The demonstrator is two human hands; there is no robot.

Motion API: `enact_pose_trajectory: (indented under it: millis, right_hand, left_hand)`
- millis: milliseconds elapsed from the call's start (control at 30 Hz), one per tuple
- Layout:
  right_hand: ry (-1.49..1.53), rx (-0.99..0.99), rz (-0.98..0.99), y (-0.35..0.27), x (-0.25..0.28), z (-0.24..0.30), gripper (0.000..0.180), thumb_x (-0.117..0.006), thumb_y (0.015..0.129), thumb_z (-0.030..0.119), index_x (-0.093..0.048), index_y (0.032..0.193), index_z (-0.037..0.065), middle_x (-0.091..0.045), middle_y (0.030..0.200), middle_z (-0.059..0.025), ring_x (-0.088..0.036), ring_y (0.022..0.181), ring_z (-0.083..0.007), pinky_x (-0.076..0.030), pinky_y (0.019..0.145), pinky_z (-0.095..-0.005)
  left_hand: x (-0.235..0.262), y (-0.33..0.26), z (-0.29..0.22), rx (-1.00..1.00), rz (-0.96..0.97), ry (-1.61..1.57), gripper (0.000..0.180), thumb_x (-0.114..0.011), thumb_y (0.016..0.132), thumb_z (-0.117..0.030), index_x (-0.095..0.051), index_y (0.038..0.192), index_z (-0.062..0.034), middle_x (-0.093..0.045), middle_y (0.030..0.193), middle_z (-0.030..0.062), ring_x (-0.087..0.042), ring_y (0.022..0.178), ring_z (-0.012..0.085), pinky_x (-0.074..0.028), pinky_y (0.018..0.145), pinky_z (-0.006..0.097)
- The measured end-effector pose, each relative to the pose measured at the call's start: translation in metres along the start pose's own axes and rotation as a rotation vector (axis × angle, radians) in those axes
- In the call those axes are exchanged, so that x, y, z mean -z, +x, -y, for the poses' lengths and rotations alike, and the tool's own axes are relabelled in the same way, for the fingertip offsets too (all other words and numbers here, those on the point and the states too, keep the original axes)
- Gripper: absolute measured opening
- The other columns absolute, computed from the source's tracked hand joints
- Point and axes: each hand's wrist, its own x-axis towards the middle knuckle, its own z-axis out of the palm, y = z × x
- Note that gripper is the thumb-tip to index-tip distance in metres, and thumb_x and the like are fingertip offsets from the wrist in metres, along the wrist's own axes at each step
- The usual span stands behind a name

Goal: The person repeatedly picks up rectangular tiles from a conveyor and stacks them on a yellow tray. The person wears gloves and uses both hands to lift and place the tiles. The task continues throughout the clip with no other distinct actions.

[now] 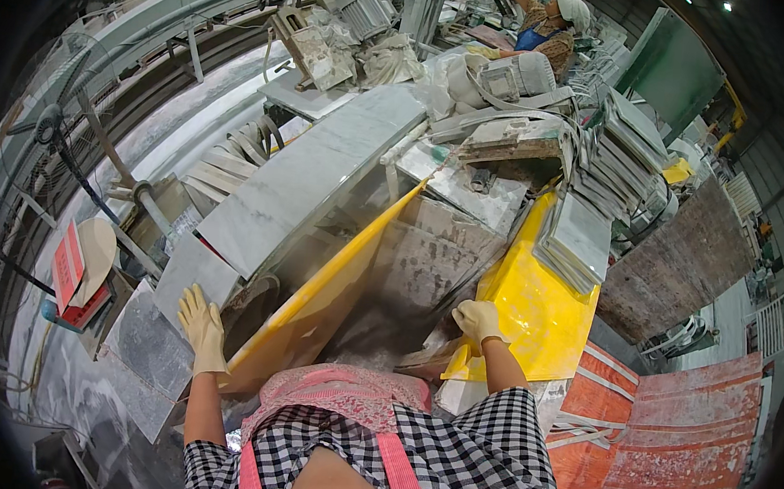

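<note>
My left hand (202,327), in a pale cream glove, lies with its fingers stretched out on a grey stone slab (192,276). That slab meets the near end of a long, pale veined marble slab (324,172). My right hand (477,321), gloved alike, is closed at the left side of a bright yellow sheet (546,314). Whatever its fingers hold, if anything, is hidden. Between my hands, a yellow-edged board (315,307) slants up beside a dark opening.
Stacked thin stone slabs (611,169) lean at the right above the yellow sheet. Dusty motors (517,76) stand at the back, near another person (552,33) in a pale hat. A red box (88,300) sits far left; reddish boards (678,437) lie at the lower right.
</note>
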Motion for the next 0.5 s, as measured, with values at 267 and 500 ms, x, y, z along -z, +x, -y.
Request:
enact_pose_trajectory:
  millis: [267, 500]
  right_hand:
    - [0.131, -0.041, -0.042, 0.0017, -0.0061, -0.0032, 0.039, -0.051, 0.093, 0.035, -0.077, 0.083, 0.008, -0.075, 0.092, -0.0183, -0.073, 0.088, -0.0386, -0.055, 0.081, -0.0492]
    - [0.126, -0.044, -0.05, -0.001, -0.0009, -0.0014, 0.038, -0.052, 0.092, 0.034, -0.077, 0.083, 0.008, -0.075, 0.092, -0.0179, -0.073, 0.088, -0.0378, -0.056, 0.081, -0.0484]
  left_hand:
    - [-0.0018, -0.0001, 0.0021, 0.018, -0.001, -0.018, 0.066, -0.048, 0.102, -0.029, -0.025, 0.161, -0.0092, -0.027, 0.165, 0.0207, -0.026, 0.15, 0.0439, -0.02, 0.123, 0.054]
    - [-0.0031, -0.0008, 0.0034, 0.036, 0.004, -0.013, 0.066, -0.048, 0.103, -0.029, -0.025, 0.161, -0.0087, -0.027, 0.165, 0.0211, -0.028, 0.15, 0.0437, -0.021, 0.123, 0.053]
